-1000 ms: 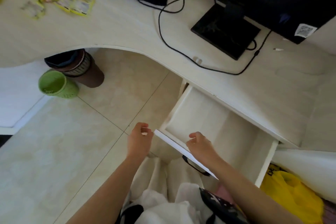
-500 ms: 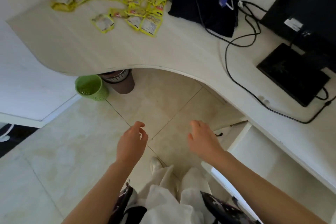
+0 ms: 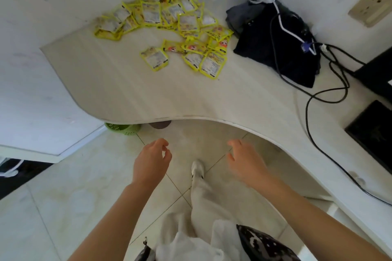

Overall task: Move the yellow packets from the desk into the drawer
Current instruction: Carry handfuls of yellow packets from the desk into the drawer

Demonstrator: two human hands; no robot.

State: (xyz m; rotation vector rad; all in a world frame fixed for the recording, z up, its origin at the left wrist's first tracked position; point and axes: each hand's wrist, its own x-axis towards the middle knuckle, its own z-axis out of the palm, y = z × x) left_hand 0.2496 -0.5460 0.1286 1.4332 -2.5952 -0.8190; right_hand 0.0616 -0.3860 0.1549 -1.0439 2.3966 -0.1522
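Hands held out over the tiled floor (image 3: 63, 186), short of the desk (image 3: 131, 91) edge. Left hand (image 3: 151, 162): fingers loosely curled, nothing held. Right hand (image 3: 246, 164): fingers relaxed and spread, slightly blurred, nothing held. Yellow packets (image 3: 169, 21) are scattered in a loose heap on the far part of the desk, well apart from both hands. A black bag (image 3: 273, 48) is seen just right of the heap, with black cables (image 3: 307, 112) trailed across the desk. A green basket (image 3: 122, 128) is partly hidden under the desk edge.
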